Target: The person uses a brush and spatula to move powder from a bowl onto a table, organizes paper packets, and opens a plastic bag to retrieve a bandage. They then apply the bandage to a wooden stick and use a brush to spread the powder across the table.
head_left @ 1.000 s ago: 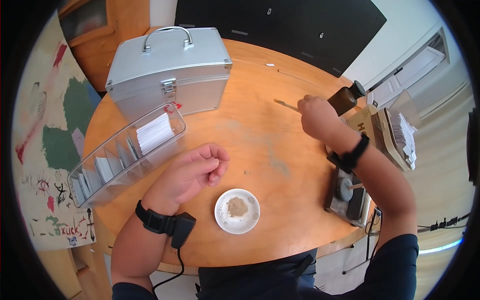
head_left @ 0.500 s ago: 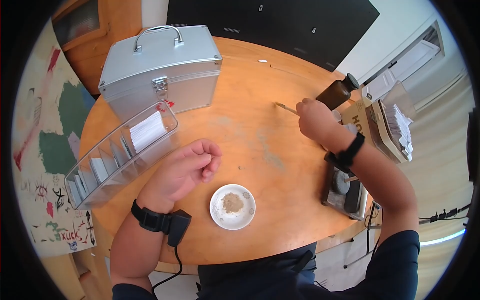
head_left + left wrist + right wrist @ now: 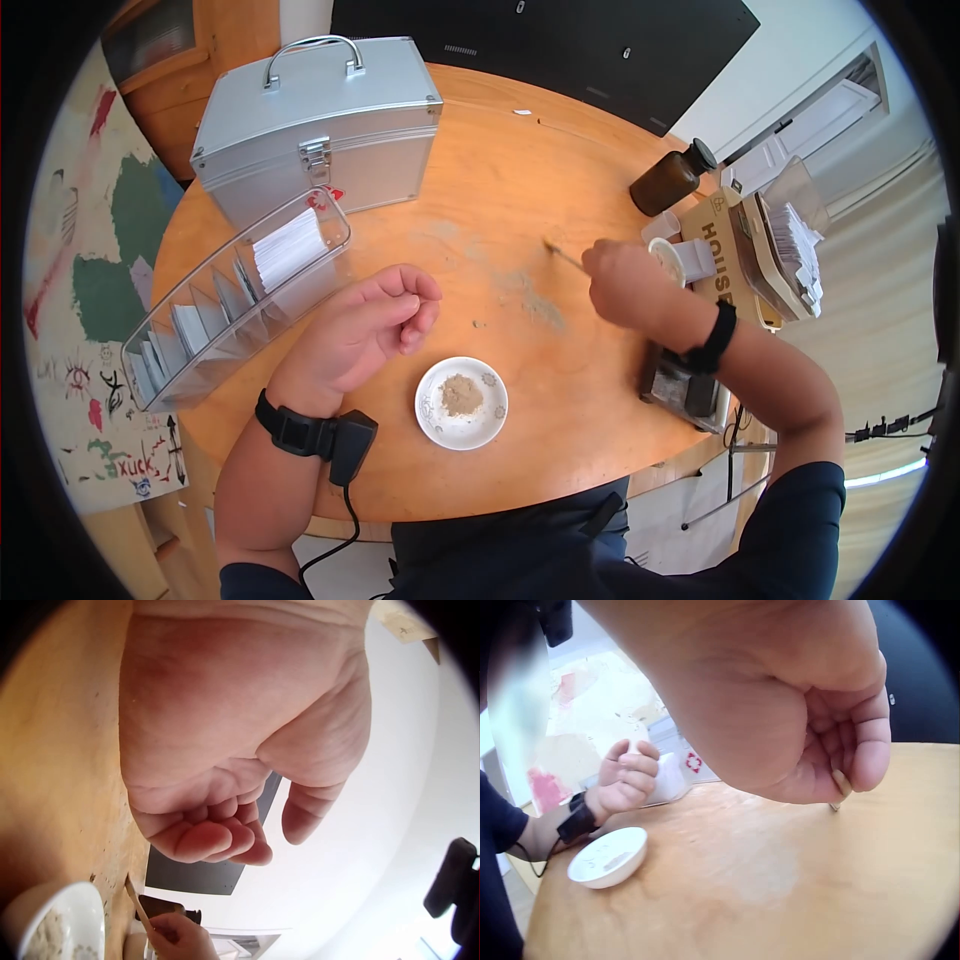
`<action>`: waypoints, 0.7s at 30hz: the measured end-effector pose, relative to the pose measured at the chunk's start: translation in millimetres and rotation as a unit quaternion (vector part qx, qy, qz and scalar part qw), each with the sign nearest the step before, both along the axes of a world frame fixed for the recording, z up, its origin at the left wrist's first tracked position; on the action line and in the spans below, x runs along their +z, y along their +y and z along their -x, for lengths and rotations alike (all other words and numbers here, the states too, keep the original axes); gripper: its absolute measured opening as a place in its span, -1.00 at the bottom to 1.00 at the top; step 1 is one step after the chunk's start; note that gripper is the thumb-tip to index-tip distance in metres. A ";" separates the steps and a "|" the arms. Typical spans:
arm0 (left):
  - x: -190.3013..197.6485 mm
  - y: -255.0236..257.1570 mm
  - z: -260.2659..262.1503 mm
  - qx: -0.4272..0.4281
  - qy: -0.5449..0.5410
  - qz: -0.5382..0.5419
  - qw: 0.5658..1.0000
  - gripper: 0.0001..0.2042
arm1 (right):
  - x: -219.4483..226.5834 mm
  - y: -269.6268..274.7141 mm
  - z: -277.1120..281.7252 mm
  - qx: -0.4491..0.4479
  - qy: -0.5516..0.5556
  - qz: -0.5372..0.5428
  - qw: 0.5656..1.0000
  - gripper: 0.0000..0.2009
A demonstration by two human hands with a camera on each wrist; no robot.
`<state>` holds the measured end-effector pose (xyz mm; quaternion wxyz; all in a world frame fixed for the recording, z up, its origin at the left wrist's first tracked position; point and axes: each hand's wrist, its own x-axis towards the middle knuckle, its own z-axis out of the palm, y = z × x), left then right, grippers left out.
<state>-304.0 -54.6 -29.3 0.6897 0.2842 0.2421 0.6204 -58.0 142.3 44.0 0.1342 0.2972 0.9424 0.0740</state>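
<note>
My right hand (image 3: 632, 285) pinches a slim, light-brown stick (image 3: 568, 256) with a flattened, slightly blurred tip pointing left over the table. In the right wrist view only a short end of it shows below the fingertips. My left hand (image 3: 375, 325) rests palm up with loosely curled fingers and holds nothing. Just to its right sits a small white dish (image 3: 432, 425) with tan powder (image 3: 461, 396) and some white powder. The left wrist view shows this dish at its lower left. Beyond my right hand stands a white cup (image 3: 668, 262), partly covered by the hand.
At the left stand a silver case (image 3: 315, 120) and a clear divided box (image 3: 240, 305) with white papers. A brown glass bottle (image 3: 668, 185), a cardboard box (image 3: 722, 245) and a dark tray (image 3: 690, 392) line the right side. Greenish-grey smudges (image 3: 540, 305) mark the tabletop (image 3: 560, 430).
My right hand has moved down and toward me with the stick, away from the brown bottle, uncovering the white cup. My left hand stays in place. The head view has shifted slightly.
</note>
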 end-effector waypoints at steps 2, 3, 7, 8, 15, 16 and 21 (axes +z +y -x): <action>-0.3 -1.9 -0.1 0.004 -0.006 0.007 1.000 -0.80 | 2.6 -26.0 -1.5 0.082 0.006 0.055 0.995 -0.89; 0.2 -1.2 0.8 0.004 -0.001 0.005 1.000 -0.80 | 7.1 -34.6 -1.7 0.092 0.016 0.089 0.992 -0.87; 0.2 0.2 -0.3 -0.001 0.001 -0.007 1.000 -0.80 | 10.7 -20.2 0.6 0.034 0.045 0.018 0.998 -0.90; -0.3 0.4 -0.4 -0.003 0.002 -0.009 1.000 -0.80 | 8.6 -11.7 0.8 0.032 0.046 0.017 0.998 -0.90; 0.8 -2.0 1.1 0.012 0.010 0.009 1.000 -0.79 | 18.1 -35.3 2.9 0.105 0.074 0.097 0.987 -0.95; 0.1 -0.7 0.1 0.005 0.006 0.004 1.000 -0.79 | 16.3 -33.5 4.5 0.102 0.075 0.098 0.987 -0.95; -2.4 0.8 0.2 -0.001 0.008 0.002 1.000 -0.79 | -3.4 0.5 15.9 0.068 0.098 0.013 0.993 -0.93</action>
